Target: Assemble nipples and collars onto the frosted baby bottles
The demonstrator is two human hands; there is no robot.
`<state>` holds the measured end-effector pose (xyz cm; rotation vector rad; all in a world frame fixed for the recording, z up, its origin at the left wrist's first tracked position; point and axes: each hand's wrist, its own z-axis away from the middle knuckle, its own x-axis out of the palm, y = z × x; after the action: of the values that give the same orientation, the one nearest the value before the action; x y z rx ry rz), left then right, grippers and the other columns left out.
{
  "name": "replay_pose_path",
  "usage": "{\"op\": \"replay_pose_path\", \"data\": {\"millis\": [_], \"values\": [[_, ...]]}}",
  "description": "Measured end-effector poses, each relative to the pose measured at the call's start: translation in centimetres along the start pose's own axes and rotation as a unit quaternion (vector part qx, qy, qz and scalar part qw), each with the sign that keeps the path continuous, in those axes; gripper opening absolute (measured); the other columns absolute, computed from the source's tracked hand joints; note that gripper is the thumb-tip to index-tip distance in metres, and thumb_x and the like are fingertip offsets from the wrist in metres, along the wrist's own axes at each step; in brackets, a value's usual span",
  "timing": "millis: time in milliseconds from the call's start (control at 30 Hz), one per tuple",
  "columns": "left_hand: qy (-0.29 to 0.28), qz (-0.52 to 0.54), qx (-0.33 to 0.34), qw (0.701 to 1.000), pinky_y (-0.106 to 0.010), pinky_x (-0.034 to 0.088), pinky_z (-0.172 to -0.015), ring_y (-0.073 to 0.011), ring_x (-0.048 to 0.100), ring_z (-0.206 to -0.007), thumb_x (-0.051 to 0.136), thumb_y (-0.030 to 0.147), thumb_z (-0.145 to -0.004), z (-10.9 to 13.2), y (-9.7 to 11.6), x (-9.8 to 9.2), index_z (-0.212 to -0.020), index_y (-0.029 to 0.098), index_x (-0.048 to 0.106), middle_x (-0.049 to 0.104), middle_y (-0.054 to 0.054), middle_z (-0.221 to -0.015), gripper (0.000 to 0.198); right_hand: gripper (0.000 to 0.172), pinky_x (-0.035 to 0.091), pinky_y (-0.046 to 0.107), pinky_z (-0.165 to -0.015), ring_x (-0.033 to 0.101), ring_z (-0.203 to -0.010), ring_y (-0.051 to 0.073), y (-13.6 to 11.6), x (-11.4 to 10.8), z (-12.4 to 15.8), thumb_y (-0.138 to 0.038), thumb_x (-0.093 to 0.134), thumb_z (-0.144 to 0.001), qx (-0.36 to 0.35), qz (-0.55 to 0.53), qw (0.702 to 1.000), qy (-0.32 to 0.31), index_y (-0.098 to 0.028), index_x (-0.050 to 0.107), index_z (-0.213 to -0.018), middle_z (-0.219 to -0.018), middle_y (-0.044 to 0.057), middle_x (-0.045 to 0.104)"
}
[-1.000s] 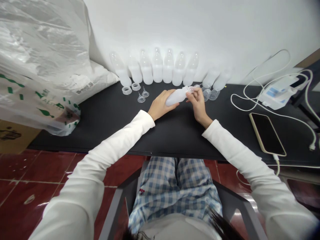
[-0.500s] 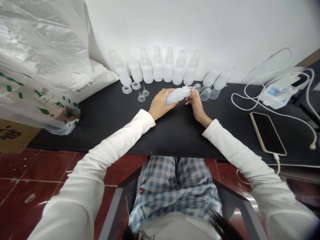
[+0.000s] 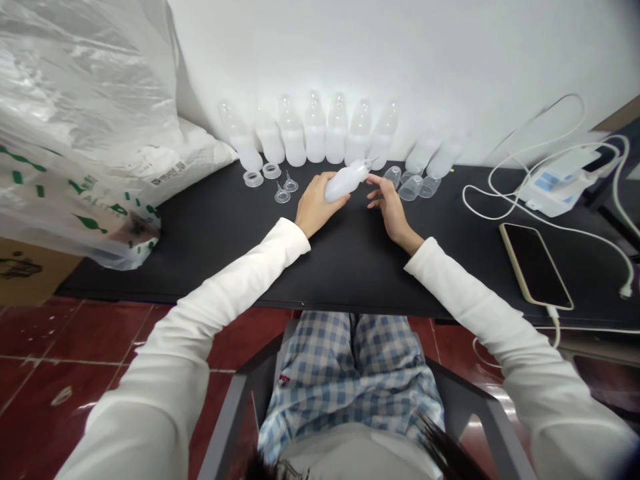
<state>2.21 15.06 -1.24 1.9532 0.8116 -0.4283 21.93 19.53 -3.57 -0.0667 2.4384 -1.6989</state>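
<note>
My left hand [image 3: 314, 205] is wrapped around a translucent white squeeze bottle [image 3: 342, 185], tilted with its neck up to the right. A thin pointed nozzle [image 3: 373, 160] sticks out of the collar at its top. My right hand [image 3: 393, 208] is beside the neck, fingers spread, with the index fingertip at or very near the collar. Clear caps [image 3: 411, 188] lie just right of that hand. Left of my left hand are two pointed nozzle pieces [image 3: 283, 194] and two ring collars [image 3: 253, 179] on the black table [image 3: 345, 267].
Several capped bottles [image 3: 315, 130] stand along the wall, with two uncapped bottles [image 3: 443, 160] further right. A phone [image 3: 537, 267] on a charging cable and a white power strip [image 3: 555, 187] with loose cords occupy the right side. Plastic bags [image 3: 90, 193] fill the left.
The bottle has shifted slightly left in my left hand, and its nozzle now shows. My right hand's fingers have loosened and spread beside the neck.
</note>
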Motion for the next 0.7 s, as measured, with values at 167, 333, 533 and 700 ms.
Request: {"op": "replay_pose_path", "data": {"millis": [167, 333, 533, 700], "values": [[0.009, -0.009, -0.017, 1.0, -0.038, 0.052, -0.096, -0.0245, 0.065, -0.109, 0.077, 0.028, -0.082, -0.04, 0.01, 0.04, -0.121, 0.022, 0.059, 0.068, -0.008, -0.117, 0.043, 0.065, 0.06, 0.025, -0.069, 0.06, -0.091, 0.016, -0.3, -0.07, 0.11, -0.082, 0.045, -0.089, -0.004, 0.001, 1.0, -0.018, -0.033, 0.07, -0.125, -0.123, 0.004, 0.061], [0.004, -0.011, -0.04, 0.999, -0.041, 0.051, -0.098, -0.0262, 0.063, -0.112, 0.076, 0.026, -0.083, -0.24, -0.31, 0.01, -0.121, 0.02, 0.058, 0.066, -0.011, -0.119, 0.043, 0.061, 0.059, 0.024, -0.068, 0.059, -0.088, 0.014, -0.75, -0.12, 0.29, -0.078, 0.049, -0.09, -0.018, 0.011, 0.999, -0.032, -0.034, 0.07, -0.126, -0.123, 0.004, 0.06], [-0.042, 0.015, 0.022, 0.999, -0.037, 0.051, -0.098, -0.0239, 0.064, -0.11, 0.076, 0.029, -0.083, -0.15, -0.11, 0.02, -0.122, 0.02, 0.059, 0.067, -0.009, -0.119, 0.044, 0.064, 0.056, 0.023, -0.06, 0.06, -0.083, 0.014, -0.52, -0.16, 0.04, -0.082, 0.066, -0.077, -0.009, -0.023, 1.0, -0.005, -0.031, 0.065, -0.116, -0.114, 0.002, 0.063], [-0.111, 0.011, 0.084, 0.99, -0.036, 0.051, -0.099, -0.0229, 0.066, -0.111, 0.078, 0.031, -0.083, 0.14, 0.45, 0.06, -0.126, 0.021, 0.06, 0.068, -0.008, -0.12, 0.048, 0.066, 0.057, 0.027, -0.066, 0.06, -0.087, 0.016, -0.96, -0.1, 0.1, -0.082, 0.065, -0.078, -0.017, -0.006, 1.0, -0.001, -0.03, 0.063, -0.119, -0.108, 0.003, 0.063]]}}
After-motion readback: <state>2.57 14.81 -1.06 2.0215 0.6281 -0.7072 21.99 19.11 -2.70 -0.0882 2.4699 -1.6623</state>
